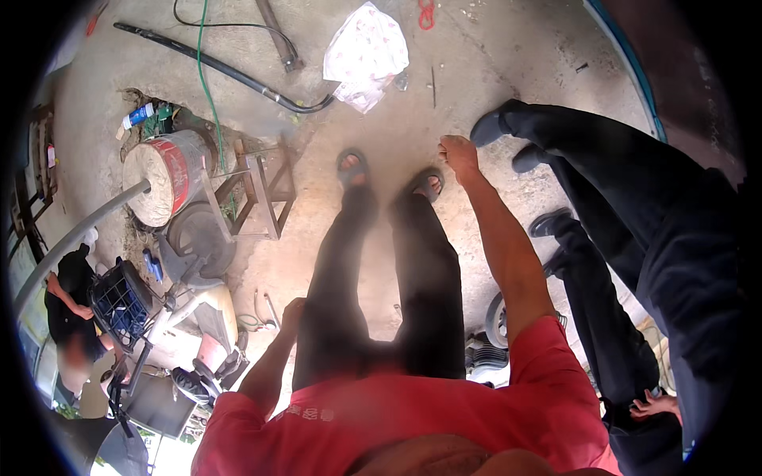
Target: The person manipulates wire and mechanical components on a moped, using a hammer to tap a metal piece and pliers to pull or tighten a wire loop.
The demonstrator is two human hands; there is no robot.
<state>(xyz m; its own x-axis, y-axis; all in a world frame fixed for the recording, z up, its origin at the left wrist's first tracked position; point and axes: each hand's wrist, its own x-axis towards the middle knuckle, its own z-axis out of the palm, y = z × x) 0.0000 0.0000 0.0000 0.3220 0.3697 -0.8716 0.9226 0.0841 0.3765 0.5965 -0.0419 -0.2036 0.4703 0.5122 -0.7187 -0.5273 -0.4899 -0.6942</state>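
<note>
My right hand [459,155] is stretched out over the concrete floor, its fingers curled closed. Whatever they may hold is hidden behind the back of the hand. Nearest to it is the dark shoe [487,128] of a person standing at my right. My left hand [294,314] hangs beside my left thigh, and its fingers cannot be made out. Both my feet, in dark sandals [352,167], stand on the floor. Ahead of them lies a crumpled white plastic bag [367,54] with a faint pattern.
A long black pole [214,63] and a green hose [203,79] lie far left. Closer stand a wooden stool frame [258,190] and a red-and-white bucket [171,174] filled with concrete around a pole. A bike basket [121,297] and another person are at left. Two people's legs [619,159] stand at right.
</note>
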